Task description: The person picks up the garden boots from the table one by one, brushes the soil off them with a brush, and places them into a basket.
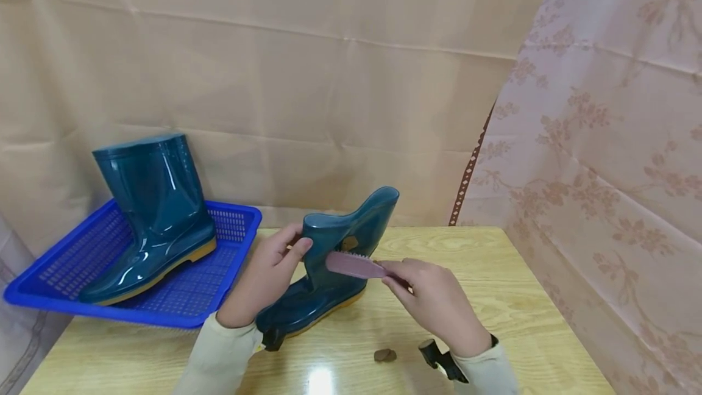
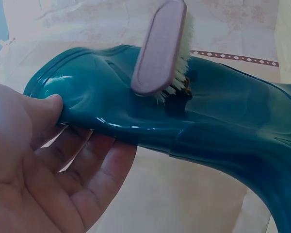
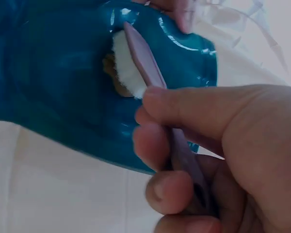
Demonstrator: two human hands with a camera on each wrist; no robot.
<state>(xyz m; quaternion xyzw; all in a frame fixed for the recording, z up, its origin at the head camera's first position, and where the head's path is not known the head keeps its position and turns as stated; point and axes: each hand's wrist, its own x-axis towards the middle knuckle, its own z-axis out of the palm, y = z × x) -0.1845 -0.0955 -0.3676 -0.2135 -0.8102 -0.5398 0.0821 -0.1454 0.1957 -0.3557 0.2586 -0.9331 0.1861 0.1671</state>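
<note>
A teal rubber boot (image 1: 329, 297) with a yellowish sole stands on the table, its shaft leaning to the right. My left hand (image 1: 274, 267) grips the shaft near its top rim, thumb on the near side and fingers curled under it in the left wrist view. In my right hand (image 1: 433, 297) is the handle of a mauve scrub brush (image 1: 355, 265) with pale bristles. Those bristles touch the shaft at a brown, mud-like patch (image 3: 117, 80), which the brush partly covers in the right wrist view.
A blue plastic basket (image 1: 241, 215) at the left holds another teal boot (image 1: 156, 212). Small brown lumps (image 1: 385, 355) lie on the wooden table (image 1: 477, 273) near its front. Behind hangs a beige curtain (image 1: 307, 90), and a floral one (image 1: 620, 157) is at the right.
</note>
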